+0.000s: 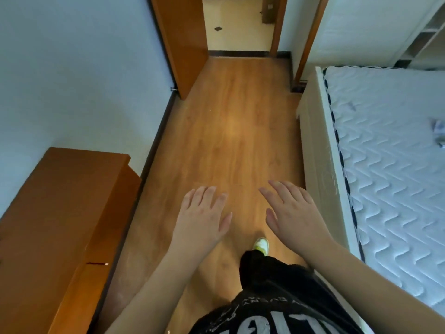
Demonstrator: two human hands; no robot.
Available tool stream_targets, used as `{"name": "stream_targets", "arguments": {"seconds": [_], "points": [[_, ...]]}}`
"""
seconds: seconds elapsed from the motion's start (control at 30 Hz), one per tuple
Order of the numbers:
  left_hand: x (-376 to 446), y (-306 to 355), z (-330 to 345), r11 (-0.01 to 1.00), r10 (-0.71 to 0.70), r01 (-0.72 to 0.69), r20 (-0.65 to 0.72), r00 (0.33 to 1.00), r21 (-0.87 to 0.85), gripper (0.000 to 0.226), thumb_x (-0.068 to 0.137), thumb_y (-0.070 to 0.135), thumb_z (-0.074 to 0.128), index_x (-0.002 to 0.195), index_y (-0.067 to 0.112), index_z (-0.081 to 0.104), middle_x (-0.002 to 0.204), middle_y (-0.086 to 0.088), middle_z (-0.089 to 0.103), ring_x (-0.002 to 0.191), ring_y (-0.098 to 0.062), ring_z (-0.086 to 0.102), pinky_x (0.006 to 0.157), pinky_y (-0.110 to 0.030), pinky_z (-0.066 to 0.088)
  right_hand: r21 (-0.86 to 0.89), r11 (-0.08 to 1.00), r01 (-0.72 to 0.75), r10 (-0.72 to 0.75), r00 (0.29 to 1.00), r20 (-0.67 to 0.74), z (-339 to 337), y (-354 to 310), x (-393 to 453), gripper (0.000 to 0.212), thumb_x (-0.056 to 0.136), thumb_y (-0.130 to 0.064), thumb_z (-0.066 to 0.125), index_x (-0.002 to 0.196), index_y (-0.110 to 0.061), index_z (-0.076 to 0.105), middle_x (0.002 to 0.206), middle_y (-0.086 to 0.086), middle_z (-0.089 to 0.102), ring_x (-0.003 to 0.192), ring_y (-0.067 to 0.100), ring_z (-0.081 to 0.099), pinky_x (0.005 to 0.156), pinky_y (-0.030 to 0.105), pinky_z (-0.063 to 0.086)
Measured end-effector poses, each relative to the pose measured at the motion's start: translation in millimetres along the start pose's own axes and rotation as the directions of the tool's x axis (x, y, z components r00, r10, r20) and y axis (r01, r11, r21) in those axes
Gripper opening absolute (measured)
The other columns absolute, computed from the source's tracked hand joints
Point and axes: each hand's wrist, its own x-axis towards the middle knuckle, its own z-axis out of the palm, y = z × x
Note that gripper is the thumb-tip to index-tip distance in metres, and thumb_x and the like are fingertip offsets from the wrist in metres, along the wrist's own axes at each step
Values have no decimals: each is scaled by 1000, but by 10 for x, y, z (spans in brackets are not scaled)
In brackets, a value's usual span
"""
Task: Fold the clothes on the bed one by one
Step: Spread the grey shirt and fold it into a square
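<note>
Both my hands hover palm-down over the wooden floor, fingers straight and holding nothing: my left hand [203, 214] and my right hand [292, 209], side by side in front of my body. The bed [395, 150] with a bare white quilted mattress lies to my right, apart from both hands. A small piece of pale fabric [438, 133] shows at the right edge on the mattress, mostly cut off by the frame. No other clothes are in view.
A wooden cabinet [65, 227] stands at the left against the wall. An open wooden door [183, 44] and doorway lie ahead. A strip of wooden floor [231, 131] runs between cabinet and bed. My foot [261, 244] steps forward.
</note>
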Motion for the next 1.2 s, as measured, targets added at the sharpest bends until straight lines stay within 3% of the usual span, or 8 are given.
{"name": "stream_targets", "arguments": {"seconds": [0.1, 0.57, 0.7, 0.87, 1.03, 1.2], "points": [[588, -37, 17, 998, 59, -59, -4, 998, 16, 49, 97, 52, 37, 132, 23, 55, 135, -4, 57, 128, -23, 50, 110, -42, 35, 16, 998, -69, 68, 998, 13, 83, 269, 387, 49, 92, -38, 34, 129, -18, 60, 132, 7, 59, 122, 29, 55, 97, 46, 48], [3054, -43, -156, 965, 264, -264, 34, 964, 2, 53, 96, 53, 36, 137, 22, 51, 136, -4, 56, 130, -24, 49, 108, -45, 40, 32, 970, -241, 239, 970, 54, 54, 1544, 2057, 54, 95, -45, 28, 135, -17, 52, 136, 8, 55, 126, 30, 53, 102, 47, 46], [3785, -6, -81, 948, 314, -312, 23, 949, -64, 55, 96, 53, 37, 138, 21, 50, 134, -5, 56, 129, -25, 49, 106, -46, 41, 27, 943, -333, 333, 943, 6, 158, 1873, 2542, 50, 94, -43, 34, 133, -19, 53, 137, 6, 54, 127, 28, 51, 103, 45, 43], [4772, -137, 136, 908, 410, -408, 0, 912, -96, 54, 94, 51, 40, 137, 20, 52, 135, -5, 57, 128, -25, 50, 105, -47, 42, -39, 905, -424, 421, 905, -64, 310, 2254, 3265, 48, 87, -37, 63, 131, -19, 57, 136, 5, 56, 124, 29, 53, 99, 45, 46], [5828, -145, 214, 847, 527, -523, 31, 849, -96, 56, 94, 53, 39, 140, 22, 49, 138, -4, 55, 131, -24, 48, 106, -45, 42, -71, 846, -529, 525, 848, -69, 330, 2626, 3930, 51, 86, -35, 64, 134, -19, 55, 138, 6, 55, 124, 31, 53, 102, 47, 44], [6717, 160, 194, 738, 669, -665, -2, 743, -109, 55, 94, 51, 44, 141, 22, 47, 139, -3, 53, 134, -24, 44, 110, -44, 37, -87, 759, -645, 640, 764, -80, 339, 2994, 4226, 54, 84, -36, 65, 134, -19, 56, 136, 5, 57, 124, 30, 55, 102, 45, 45]]}}
